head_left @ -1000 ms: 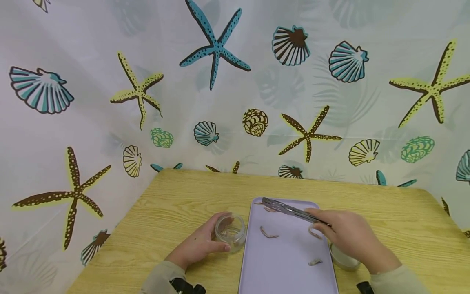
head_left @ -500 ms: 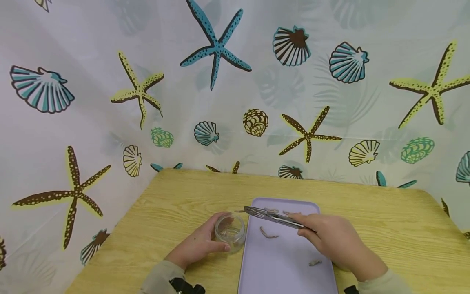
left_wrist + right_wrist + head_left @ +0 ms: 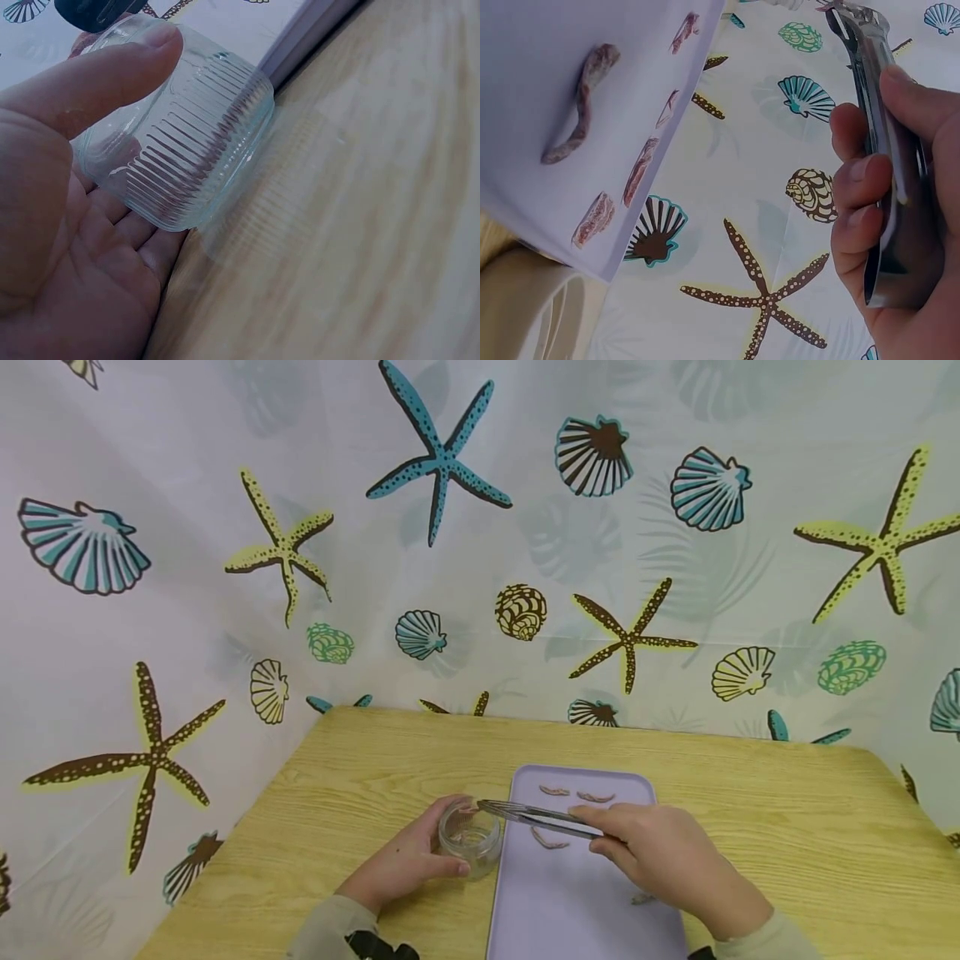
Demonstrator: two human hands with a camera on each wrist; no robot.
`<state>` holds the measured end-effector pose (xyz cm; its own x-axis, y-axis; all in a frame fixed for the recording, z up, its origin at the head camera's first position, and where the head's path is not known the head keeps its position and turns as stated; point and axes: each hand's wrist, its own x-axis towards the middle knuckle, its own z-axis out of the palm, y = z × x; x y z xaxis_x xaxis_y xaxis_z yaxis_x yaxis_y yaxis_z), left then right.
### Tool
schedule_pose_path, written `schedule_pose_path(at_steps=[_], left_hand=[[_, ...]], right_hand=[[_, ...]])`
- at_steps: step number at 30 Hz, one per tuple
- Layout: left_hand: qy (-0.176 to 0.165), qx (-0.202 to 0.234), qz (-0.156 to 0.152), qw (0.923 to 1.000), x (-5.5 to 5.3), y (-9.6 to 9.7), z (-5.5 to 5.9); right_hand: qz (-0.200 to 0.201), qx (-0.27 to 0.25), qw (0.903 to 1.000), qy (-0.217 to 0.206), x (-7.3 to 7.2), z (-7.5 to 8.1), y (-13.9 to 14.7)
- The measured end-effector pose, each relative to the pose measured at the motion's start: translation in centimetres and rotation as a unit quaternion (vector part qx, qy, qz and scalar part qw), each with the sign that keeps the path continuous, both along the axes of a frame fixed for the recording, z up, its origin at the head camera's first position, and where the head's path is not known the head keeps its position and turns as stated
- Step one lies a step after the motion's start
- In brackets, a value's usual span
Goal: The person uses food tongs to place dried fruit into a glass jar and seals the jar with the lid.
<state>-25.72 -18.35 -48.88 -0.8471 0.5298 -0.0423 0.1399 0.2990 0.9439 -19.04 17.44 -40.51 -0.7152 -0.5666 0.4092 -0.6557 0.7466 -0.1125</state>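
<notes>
In the head view my left hand grips a small clear glass jar from its left side, thumb in front. The left wrist view shows the ribbed wall of the jar standing on the table. My right hand holds metal tongs, their tips at the far rim of the jar's mouth. A thin reddish-brown strip like dried meat shows at the tips, over the opening. More such strips lie spread on the lavender tray; one is partly covered by my right hand.
The tray lies right beside the jar on a wood-patterned table. A cream round lid-like piece sits by the tray's right edge, hidden behind my right hand in the head view. A shell-printed curtain hangs behind the table.
My right hand has moved the tongs left, from the tray's far left corner to the jar's mouth, carrying a strip picked up there. My left hand and the jar have stayed put.
</notes>
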Motion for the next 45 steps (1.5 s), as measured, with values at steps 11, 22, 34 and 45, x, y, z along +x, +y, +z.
schedule_pose_path(at_steps=[11,22,34,45], left_hand=[[-0.001,0.009,-0.003,0.9999,0.0,0.1,0.0],[0.003,0.017,-0.007,0.9998,0.0,0.2,0.5],[0.006,0.008,-0.011,0.9999,-0.3,0.0,0.3],[0.003,0.003,-0.005,1.0000,-0.2,0.0,0.1]], right_hand=[[-0.013,0.006,0.9996,-0.025,0.1,0.2,0.3],[-0.048,-0.002,0.9969,-0.062,-0.1,0.4,1.7],[-0.081,-0.001,0.9923,-0.094,-1.2,-0.3,3.1],[-0.116,-0.002,0.9834,-0.140,-2.0,-0.9,4.1]])
